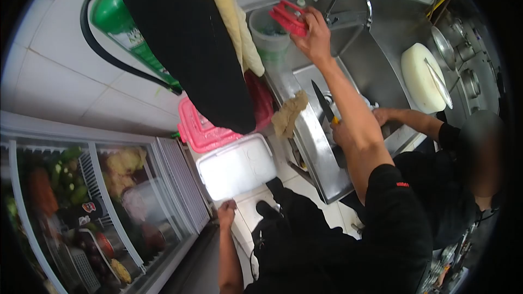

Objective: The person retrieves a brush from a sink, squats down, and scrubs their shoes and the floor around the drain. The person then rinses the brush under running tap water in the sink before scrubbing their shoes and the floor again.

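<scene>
Red plastic piece [287, 17] is pinched in the right hand [314, 37] above a clear tub [268, 37] beside the sink [376, 71], likely for rinsing. Left hand [226, 212] braces near the white lidded box [237, 166]; can't tell its grip.

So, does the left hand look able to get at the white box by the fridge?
Probably yes: the left hand sits right at the white box's near corner with nothing between them. The right hand grips a red lid by the sink.
</scene>
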{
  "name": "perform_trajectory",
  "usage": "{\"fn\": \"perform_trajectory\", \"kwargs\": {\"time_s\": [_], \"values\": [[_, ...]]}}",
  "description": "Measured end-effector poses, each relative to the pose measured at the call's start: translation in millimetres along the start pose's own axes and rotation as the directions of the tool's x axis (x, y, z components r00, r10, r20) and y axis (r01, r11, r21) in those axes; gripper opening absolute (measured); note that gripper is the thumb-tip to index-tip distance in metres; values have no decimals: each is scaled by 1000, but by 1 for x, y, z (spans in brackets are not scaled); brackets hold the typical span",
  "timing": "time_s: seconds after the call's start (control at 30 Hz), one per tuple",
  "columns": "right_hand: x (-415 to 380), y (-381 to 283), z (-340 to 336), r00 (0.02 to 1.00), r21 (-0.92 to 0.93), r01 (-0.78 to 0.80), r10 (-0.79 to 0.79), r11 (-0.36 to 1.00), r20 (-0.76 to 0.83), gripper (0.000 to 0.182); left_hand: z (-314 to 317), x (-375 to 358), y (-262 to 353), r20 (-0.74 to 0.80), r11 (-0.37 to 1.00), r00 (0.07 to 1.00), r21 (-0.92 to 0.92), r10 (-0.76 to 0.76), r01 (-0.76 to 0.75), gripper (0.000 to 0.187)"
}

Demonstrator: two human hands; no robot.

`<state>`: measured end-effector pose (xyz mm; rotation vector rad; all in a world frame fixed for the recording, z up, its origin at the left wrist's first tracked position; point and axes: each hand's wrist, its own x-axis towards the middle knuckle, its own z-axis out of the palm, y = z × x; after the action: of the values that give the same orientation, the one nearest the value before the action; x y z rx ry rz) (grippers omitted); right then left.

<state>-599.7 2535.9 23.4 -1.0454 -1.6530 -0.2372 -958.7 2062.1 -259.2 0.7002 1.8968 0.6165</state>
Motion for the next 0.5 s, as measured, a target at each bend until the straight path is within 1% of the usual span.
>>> {"fn": "perform_trajectory", "kwargs": {"time_s": [0.07, 0.1, 0.13, 0.17, 0.2, 0.23, 0.27, 0.33, 0.43, 0.47, 0.5], "values": [[3, 10, -1, 995, -7, 91, -91, 996, 46, 39, 0, 3, -1, 6, 1000, 1000, -4, -5, 5, 37], [2, 14, 2, 991, -53, 134, -133, 990, 17, 40, 4, 5, 0, 0, 1000, 1000, -11, -12, 12, 38], [0, 14, 3, 985, -94, 172, -173, 981, -3, 42, 5, 6, 0, 14, 999, 1000, 46, -4, 4, 37], [0, 10, -2, 991, -128, 119, -109, 985, 80, 39, 1, 1, -5, 30, 994, 1000, 107, -6, 3, 37], [1, 7, -4, 986, -165, 75, -48, 983, 158, 36, 3, 2, -15, 28, 995, 999, 96, -39, 36, 35], [12, -10, 0, 999, -170, -51, 50, 984, -14, 33, 4, -6, -23, 27, 994, 997, 83, -71, 69, 34], [17, 5, 6, 992, -163, 26, -47, 986, -121, 29, 2, -21, -28, 18, 991, 993, 67, -117, 116, 33], [4, -2, 11, 974, -101, -157, 138, 982, -179, 31, 11, -29, -39, -7, 984, 984, 24, -177, 177, 31], [-13, 7, 21, 883, 69, -414, 419, 908, -212, 29, 17, -52, -49, 20, 967, 968, -30, -251, 251, 31], [-17, 9, 24, 803, 219, -511, 553, 831, -223, 28, 20, -51, -63, 25, 975, 975, -16, -220, 220, 31], [-18, 8, 27, 706, 363, -588, 677, 723, -206, 27, 23, -47, -84, 30, 981, 980, -3, -194, 194, 30]]}}
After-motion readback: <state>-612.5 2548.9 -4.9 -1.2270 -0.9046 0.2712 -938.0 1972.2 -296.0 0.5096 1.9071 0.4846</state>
